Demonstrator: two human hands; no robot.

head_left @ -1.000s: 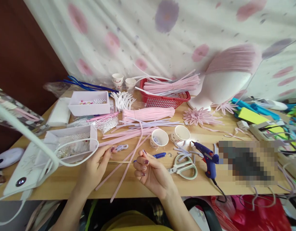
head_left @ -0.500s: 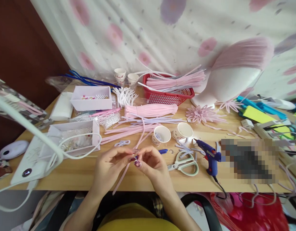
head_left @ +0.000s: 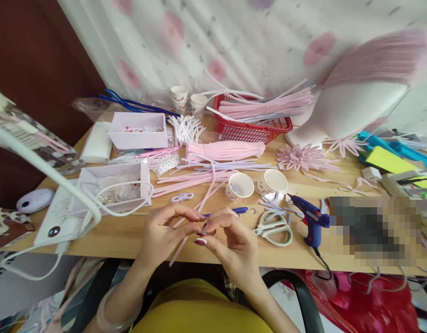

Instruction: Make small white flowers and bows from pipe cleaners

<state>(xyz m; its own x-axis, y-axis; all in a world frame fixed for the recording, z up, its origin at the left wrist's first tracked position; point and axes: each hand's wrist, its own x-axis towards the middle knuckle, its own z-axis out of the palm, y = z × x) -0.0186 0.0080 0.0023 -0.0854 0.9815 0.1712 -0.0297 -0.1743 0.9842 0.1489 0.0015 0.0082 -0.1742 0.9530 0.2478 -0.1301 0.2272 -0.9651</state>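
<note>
My left hand point(head_left: 166, 230) and my right hand point(head_left: 234, 243) meet fingertip to fingertip above the front of the table. Both are closed in a pinch on something too small to make out. A long pink pipe cleaner point(head_left: 178, 252) runs on the table beneath my fingers. Just behind my right hand lies a blue pen point(head_left: 240, 210), partly hidden by it. To its right are white-handled scissors point(head_left: 275, 229). Two paper cups stand beyond my hands, one with small pale pieces point(head_left: 240, 187) inside and another point(head_left: 271, 181) beside it.
A blue glue gun point(head_left: 312, 222) stands at right. Behind are a bundle of pink pipe cleaners point(head_left: 223, 151), a red basket point(head_left: 251, 132), a pink fuzzy flower point(head_left: 301, 159) and a white mannequin head point(head_left: 355, 106). White boxes of beads point(head_left: 139, 138) and a lamp arm point(head_left: 50, 169) occupy the left.
My view has shifted, so table things sit further right and higher. My fingers have changed their pinch, with the left fingers more spread from the thumb; more of the blue pen shows.
</note>
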